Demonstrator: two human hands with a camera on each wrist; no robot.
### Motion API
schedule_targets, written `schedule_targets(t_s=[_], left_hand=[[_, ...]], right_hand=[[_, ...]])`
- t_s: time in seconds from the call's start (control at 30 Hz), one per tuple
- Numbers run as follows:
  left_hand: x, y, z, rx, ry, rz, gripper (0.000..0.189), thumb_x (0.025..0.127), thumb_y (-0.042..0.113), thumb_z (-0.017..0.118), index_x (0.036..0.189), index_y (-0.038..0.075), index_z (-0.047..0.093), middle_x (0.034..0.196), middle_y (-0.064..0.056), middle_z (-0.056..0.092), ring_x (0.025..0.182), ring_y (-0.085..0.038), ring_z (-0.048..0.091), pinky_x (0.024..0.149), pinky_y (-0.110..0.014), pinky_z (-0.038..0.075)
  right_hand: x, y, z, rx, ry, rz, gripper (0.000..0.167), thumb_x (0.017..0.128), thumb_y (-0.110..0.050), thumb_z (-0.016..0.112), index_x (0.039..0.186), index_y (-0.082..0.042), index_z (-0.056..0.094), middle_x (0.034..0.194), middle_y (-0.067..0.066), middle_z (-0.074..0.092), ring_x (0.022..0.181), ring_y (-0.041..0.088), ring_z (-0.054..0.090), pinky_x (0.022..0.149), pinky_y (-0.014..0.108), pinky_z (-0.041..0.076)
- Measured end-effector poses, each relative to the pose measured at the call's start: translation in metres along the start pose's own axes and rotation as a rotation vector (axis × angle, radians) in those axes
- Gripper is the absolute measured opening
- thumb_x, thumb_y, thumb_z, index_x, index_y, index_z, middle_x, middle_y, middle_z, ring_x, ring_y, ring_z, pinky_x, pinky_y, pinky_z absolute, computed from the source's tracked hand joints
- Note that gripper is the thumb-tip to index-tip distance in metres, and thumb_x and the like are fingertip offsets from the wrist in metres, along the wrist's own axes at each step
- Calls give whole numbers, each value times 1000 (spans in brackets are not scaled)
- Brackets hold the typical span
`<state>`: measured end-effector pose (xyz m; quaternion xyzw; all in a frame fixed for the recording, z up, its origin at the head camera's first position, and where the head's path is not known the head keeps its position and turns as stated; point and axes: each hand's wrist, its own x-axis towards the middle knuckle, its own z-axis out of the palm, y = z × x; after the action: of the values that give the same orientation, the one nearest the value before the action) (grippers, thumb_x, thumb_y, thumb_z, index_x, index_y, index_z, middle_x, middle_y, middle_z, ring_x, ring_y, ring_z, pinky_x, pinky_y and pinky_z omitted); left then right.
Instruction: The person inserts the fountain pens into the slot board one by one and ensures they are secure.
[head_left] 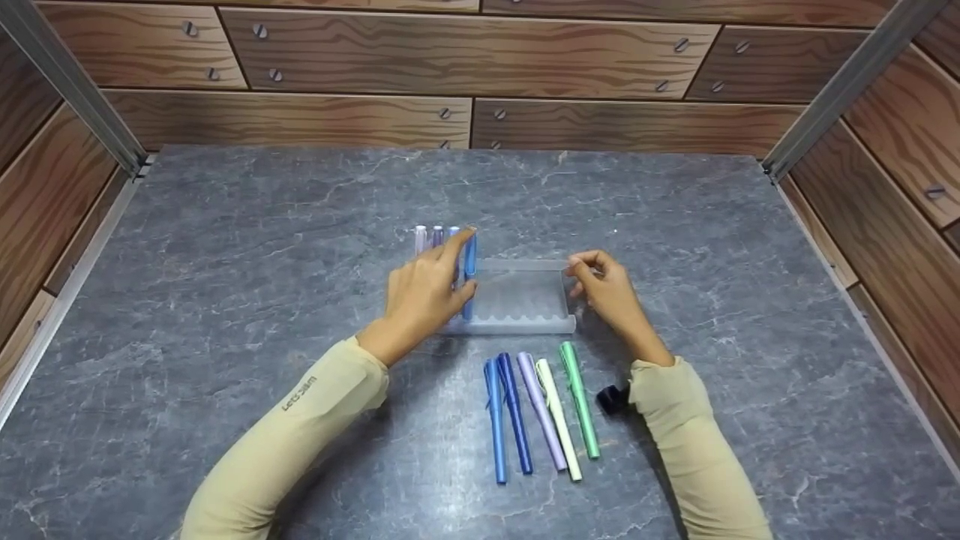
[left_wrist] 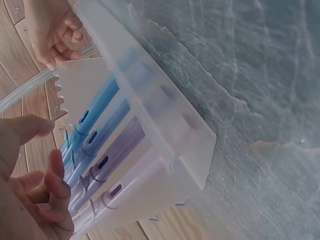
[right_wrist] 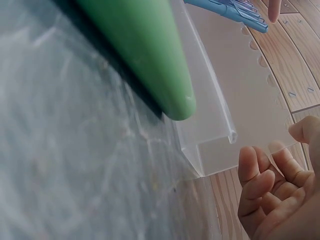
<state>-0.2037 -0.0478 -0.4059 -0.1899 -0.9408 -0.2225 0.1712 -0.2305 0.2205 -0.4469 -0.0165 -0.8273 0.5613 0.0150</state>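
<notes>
A frosted clear pen tray (head_left: 521,296) with scalloped notches stands in the middle of the table. Several capped pens lie side by side in its left part: a pale pink pen (left_wrist: 145,172), a purple pen (left_wrist: 117,145), a light blue pen (left_wrist: 107,125) and a brighter blue pen (head_left: 470,259). My left hand (head_left: 424,289) is over these pens, index finger stretched to the top of the brighter blue one and thumb beside its lower part. My right hand (head_left: 607,289) pinches the tray's far right corner between thumb and fingers, the other fingers curled.
In front of the tray lie loose pens: a blue pen (head_left: 496,420), a dark blue pen (head_left: 516,412), a lilac pen (head_left: 541,412), a pale yellow pen (head_left: 559,420) and a green pen (head_left: 579,401). A black object (head_left: 612,400) sits by the right sleeve. Wood-patterned panels (head_left: 472,56) surround the table.
</notes>
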Motion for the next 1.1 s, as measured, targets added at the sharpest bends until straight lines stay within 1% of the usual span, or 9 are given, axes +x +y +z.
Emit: schedule_targets(t_s=[0.17, 0.37, 0.53, 0.7, 0.83, 0.97, 1.1], left_hand=[[-5, 2, -3, -12, -24, 20, 62, 82, 31, 73, 138, 19, 48, 79, 1, 66, 58, -16, 56, 41, -30, 40], [-12, 2, -4, -34, -64, 18, 65, 81, 31, 75, 138, 18, 48, 79, 2, 65, 56, -13, 52, 41, -25, 36], [-17, 2, -3, -79, -95, 19, 64, 81, 31, 76, 137, 17, 49, 78, 3, 65, 54, -12, 51, 40, -25, 35], [-21, 1, -4, -112, -124, 16, 64, 81, 33, 75, 138, 19, 49, 81, 4, 66, 57, -12, 53, 42, -25, 37], [-27, 0, -4, -139, -156, 0, 63, 81, 34, 75, 137, 20, 49, 81, 6, 66, 59, -10, 54, 45, -25, 40], [-32, 2, -4, -183, -201, -10, 65, 80, 35, 75, 137, 19, 49, 82, 6, 65, 60, -8, 52, 48, -24, 41], [-36, 5, -4, -214, -252, -10, 66, 80, 37, 75, 138, 20, 49, 84, 5, 64, 60, -7, 49, 48, -24, 40]], right_hand=[[1, 0, 0, 4, -5, -1, 25, 98, -20, 54, 109, 2, 58, 90, 5, 65, 59, 5, 59, 46, 16, 39], [1, 1, 1, 16, 1, -4, 26, 98, -20, 54, 109, 4, 58, 86, 0, 64, 58, 5, 59, 46, 16, 39], [0, 1, 1, 22, -5, 4, 26, 98, -19, 54, 109, 4, 58, 87, 1, 64, 59, 5, 59, 46, 16, 39], [0, 0, -1, 9, -12, -1, 27, 98, -20, 54, 110, 3, 57, 86, -3, 63, 60, 5, 59, 46, 16, 39], [0, 0, -1, 12, -15, -2, 26, 98, -20, 53, 110, 3, 58, 86, -6, 62, 60, 6, 59, 46, 16, 39], [1, 1, -1, 10, -14, -2, 26, 98, -19, 52, 110, 3, 58, 86, -5, 62, 59, 6, 59, 46, 17, 40], [1, 1, -1, 19, -16, 7, 26, 98, -20, 53, 110, 3, 57, 87, -3, 62, 59, 6, 59, 46, 17, 40]])
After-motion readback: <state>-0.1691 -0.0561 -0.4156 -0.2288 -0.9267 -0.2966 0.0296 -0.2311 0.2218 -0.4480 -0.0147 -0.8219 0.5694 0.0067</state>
